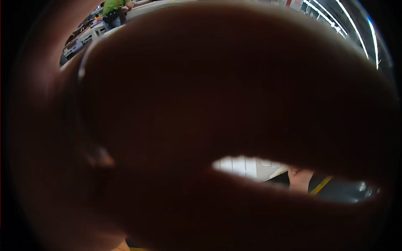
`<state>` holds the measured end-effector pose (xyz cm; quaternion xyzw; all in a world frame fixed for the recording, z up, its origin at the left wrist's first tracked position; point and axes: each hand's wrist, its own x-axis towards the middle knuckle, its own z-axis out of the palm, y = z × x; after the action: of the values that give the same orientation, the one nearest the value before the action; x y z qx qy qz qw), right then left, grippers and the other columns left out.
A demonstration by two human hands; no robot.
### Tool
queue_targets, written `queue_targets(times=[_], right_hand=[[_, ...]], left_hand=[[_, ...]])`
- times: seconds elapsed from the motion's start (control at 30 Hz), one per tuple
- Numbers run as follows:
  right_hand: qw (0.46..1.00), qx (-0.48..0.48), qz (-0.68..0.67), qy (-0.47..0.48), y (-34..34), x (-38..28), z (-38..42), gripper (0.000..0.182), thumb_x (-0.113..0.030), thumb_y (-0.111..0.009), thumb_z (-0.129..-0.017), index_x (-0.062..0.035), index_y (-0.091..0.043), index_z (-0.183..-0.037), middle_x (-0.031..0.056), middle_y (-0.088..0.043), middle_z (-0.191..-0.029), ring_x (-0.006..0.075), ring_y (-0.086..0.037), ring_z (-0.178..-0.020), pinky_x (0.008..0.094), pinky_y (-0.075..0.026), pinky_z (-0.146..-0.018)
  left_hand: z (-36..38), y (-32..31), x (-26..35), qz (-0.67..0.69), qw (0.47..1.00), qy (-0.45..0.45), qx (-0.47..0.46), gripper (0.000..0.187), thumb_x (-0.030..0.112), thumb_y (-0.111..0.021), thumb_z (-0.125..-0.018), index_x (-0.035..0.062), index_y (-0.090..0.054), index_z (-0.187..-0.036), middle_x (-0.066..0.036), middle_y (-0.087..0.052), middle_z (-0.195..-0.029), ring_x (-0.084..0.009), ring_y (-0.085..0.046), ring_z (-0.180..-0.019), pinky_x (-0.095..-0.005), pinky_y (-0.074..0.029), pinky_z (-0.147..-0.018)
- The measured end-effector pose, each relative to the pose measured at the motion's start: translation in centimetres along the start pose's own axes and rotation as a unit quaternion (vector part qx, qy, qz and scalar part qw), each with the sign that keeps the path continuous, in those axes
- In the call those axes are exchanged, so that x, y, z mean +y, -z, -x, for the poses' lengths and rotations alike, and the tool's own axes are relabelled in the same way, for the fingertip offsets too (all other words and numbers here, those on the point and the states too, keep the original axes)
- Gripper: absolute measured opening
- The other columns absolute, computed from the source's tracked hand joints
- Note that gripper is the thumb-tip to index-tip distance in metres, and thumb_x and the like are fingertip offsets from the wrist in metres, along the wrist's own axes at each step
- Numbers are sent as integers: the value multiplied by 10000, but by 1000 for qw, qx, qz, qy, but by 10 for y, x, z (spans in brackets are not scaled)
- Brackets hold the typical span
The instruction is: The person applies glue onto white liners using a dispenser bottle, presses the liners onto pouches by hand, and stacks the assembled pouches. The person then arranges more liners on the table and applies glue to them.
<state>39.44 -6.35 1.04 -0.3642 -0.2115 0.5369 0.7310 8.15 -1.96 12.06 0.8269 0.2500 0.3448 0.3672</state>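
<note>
My left hand [209, 104] lies right over the lens, dark and blurred, and hides most of the view. Its fingers are too close and too dim to show how they are bent. Through a narrow gap low on the right, a small part of my right hand [299, 179] appears, its fingers curled in at the edge of a pale surface. What it holds is hidden. White sheets or panels with thin dividing lines [240, 166] lie to the left of this hand.
At the top left, a person in a green top [112, 7] stands by a cluttered worktable [98, 31]. Long ceiling lights [351, 23] run across the upper right. A yellow line [321, 185] marks the dark floor beyond my right hand.
</note>
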Motion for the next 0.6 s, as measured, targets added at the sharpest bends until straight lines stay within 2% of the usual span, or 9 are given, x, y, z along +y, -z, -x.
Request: queue_targets(times=[0.1,0.2,0.27,0.37,0.47,0.5,0.6], right_hand=[[1000,25,6,8,-1,-5,7,496,-506,-485,-882,-88,-493,-1148,45,-614,-931,113,-603,-612,174,-386,-321],[998,-53,15,1,5,-5,0,494,-504,-492,-881,-77,-496,-1131,47,-615,-906,110,-600,-588,171,-400,-329],[999,27,20,11,-5,-6,-2,488,-496,-493,-885,-69,-495,-1122,52,-614,-898,109,-596,-565,168,-408,-334],[998,-64,7,12,-1,-11,-6,479,-486,-495,-888,-69,-496,-1123,53,-614,-908,111,-597,-572,169,-409,-336],[999,28,-29,26,-10,-9,-9,458,-487,-507,-882,-66,-533,-1061,69,-623,-794,113,-472,-394,190,-344,-302],[999,-28,-27,20,-2,-9,-12,458,-481,-498,-888,-64,-526,-1074,83,-626,-824,117,-514,-424,185,-364,-297],[999,18,-35,8,-23,-7,-8,463,-482,-487,-891,-65,-518,-1090,92,-627,-845,121,-555,-461,180,-398,-305]], left_hand=[[7,35,23,18,999,-31,28,437,341,-400,-935,68,-421,-1276,-118,-419,-1306,-279,-428,-1175,-390,-393,-939],[20,57,45,17,998,-52,43,431,338,-402,-935,67,-425,-1269,-116,-423,-1296,-275,-431,-1167,-387,-394,-935],[30,65,58,12,997,-65,48,426,336,-403,-934,67,-427,-1264,-115,-426,-1290,-273,-432,-1161,-385,-394,-933],[44,62,67,-7,998,-48,43,419,332,-406,-934,66,-431,-1257,-113,-430,-1280,-269,-435,-1153,-381,-395,-929],[45,54,62,-18,998,-28,47,413,329,-408,-934,65,-435,-1251,-111,-434,-1271,-265,-437,-1145,-378,-395,-926],[44,50,57,-24,998,-17,49,411,328,-409,-934,65,-436,-1248,-111,-435,-1268,-264,-438,-1142,-377,-396,-924],[44,43,48,-43,998,-1,50,404,324,-411,-933,64,-440,-1241,-109,-439,-1259,-261,-440,-1134,-374,-396,-921]])
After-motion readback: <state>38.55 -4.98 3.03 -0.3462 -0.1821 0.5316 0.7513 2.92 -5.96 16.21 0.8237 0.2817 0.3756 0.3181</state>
